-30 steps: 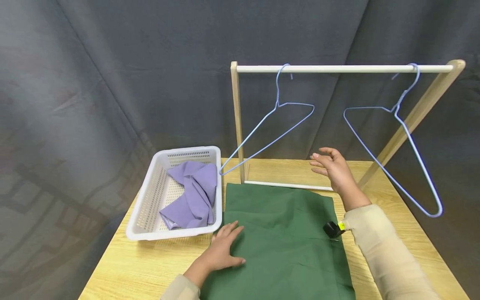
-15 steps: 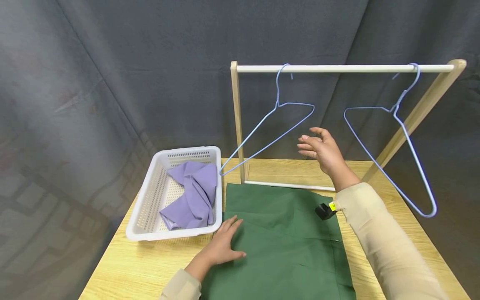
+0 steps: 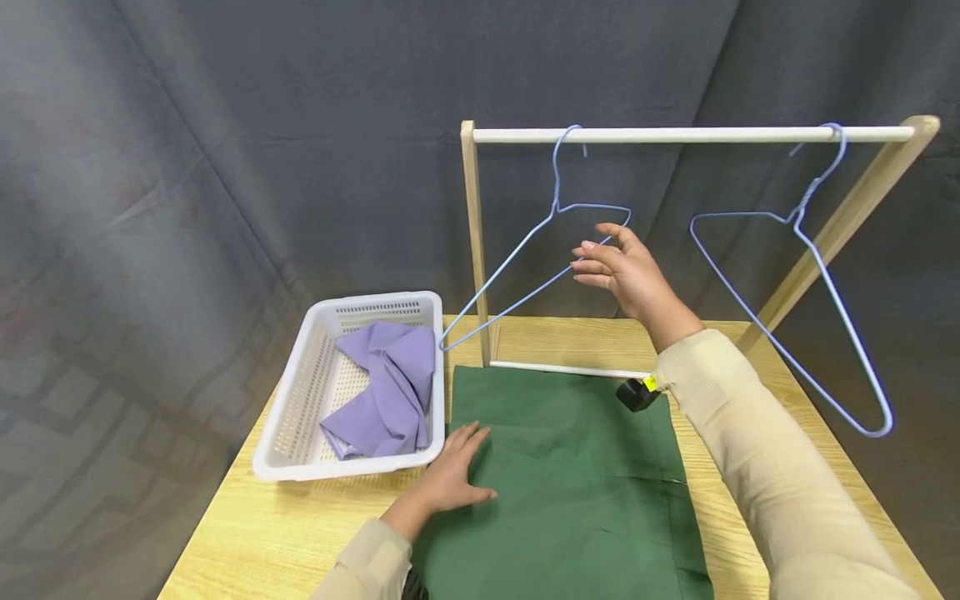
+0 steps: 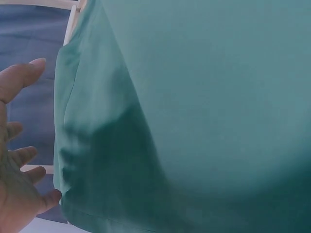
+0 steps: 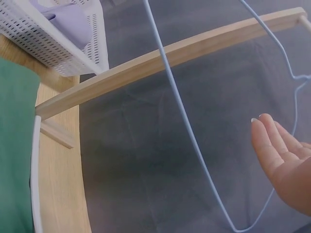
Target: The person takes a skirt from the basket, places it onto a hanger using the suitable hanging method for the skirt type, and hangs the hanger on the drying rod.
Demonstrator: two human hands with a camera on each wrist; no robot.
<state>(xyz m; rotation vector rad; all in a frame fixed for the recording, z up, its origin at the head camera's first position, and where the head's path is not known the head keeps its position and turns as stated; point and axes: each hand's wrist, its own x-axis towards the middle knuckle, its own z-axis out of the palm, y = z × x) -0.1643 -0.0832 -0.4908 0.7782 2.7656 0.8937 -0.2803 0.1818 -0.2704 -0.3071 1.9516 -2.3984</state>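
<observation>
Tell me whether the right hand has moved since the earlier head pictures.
Yes. Against the rack's top bar in the head view, the right hand has moved up and left; it now overlaps the left hanger in the picture.

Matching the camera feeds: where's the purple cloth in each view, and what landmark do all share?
Head: purple cloth left of centre, inside the white basket.
Left wrist: not in it.
Right wrist: near the top-left corner.
Shared landmark: green cloth, bottom centre in head, most of left wrist, left edge in right wrist.
</observation>
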